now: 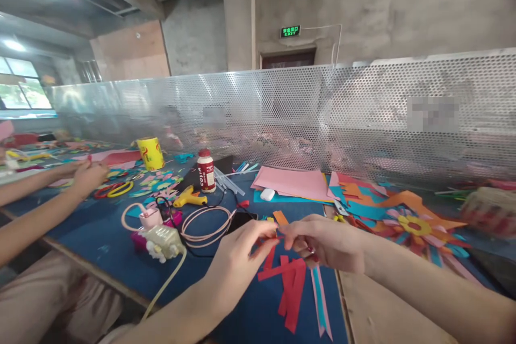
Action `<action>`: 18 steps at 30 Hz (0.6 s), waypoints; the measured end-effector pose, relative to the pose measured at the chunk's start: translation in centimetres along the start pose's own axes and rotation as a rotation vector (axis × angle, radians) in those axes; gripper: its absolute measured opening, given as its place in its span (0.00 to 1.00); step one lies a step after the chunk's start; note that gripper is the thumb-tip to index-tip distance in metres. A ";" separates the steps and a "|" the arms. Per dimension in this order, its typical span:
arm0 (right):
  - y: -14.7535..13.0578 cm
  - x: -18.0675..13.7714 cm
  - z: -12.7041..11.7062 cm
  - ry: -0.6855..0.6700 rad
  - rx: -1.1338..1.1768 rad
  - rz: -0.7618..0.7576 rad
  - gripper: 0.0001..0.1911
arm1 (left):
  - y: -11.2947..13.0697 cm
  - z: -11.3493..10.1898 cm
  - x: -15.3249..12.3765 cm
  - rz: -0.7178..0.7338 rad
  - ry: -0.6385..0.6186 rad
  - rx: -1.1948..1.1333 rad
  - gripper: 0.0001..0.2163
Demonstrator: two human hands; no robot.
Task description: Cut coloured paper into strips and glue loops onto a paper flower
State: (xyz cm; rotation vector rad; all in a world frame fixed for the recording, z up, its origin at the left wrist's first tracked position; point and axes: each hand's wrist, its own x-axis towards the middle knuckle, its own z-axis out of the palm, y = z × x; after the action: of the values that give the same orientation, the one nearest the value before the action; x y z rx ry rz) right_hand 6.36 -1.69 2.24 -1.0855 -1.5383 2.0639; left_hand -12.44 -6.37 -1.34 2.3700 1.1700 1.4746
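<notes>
My left hand (245,244) and my right hand (326,242) meet fingertip to fingertip above the blue tabletop. Both are closed in a pinch on a small red paper piece (279,236), mostly hidden by the fingers. Something red and shiny (312,250) shows in the curled fingers of my right hand; its kind is unclear. Red paper strips (291,290) lie crossed below my hands. Beside them is a pink-and-blue paper ribbon (320,301) with a notched end. An orange paper scrap (279,217) sits just beyond my fingertips.
A yellow glue gun (189,197), coiled cable (207,224) and power strip (161,240) lie left. A bottle (206,172) and yellow tin (150,153) stand behind. Pink sheets (290,181) and a paper flower (414,226) are right. Another person's hands (88,174) work at far left.
</notes>
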 end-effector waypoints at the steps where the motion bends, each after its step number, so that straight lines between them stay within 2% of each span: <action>1: -0.1 -0.3 -0.1 -0.016 0.007 0.025 0.12 | 0.1 0.2 -0.1 0.062 -0.013 0.038 0.11; 3: -0.1 -0.6 -0.3 -0.033 0.026 0.066 0.10 | 0.2 0.5 -0.2 0.107 -0.040 0.078 0.11; 5: -0.2 -0.9 -0.5 -0.024 0.068 0.084 0.09 | 0.3 0.8 0.0 0.073 -0.058 0.075 0.12; 12: -0.2 -1.4 -1.0 0.046 0.135 0.034 0.09 | 0.2 1.6 1.5 -0.316 -0.221 -0.089 0.03; 15: 0.1 -1.6 -1.4 0.056 0.149 0.013 0.07 | 0.0 2.2 1.9 -0.396 -0.234 -0.151 0.05; 18: 0.5 -1.8 -1.8 0.080 0.187 0.002 0.07 | -0.2 2.9 2.3 -0.412 -0.273 -0.203 0.05</action>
State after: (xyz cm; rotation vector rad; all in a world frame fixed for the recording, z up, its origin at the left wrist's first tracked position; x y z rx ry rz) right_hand 8.95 -1.93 2.24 -1.0847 -1.2788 2.0904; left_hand -9.69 -3.94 -1.28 1.9661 1.2702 1.0449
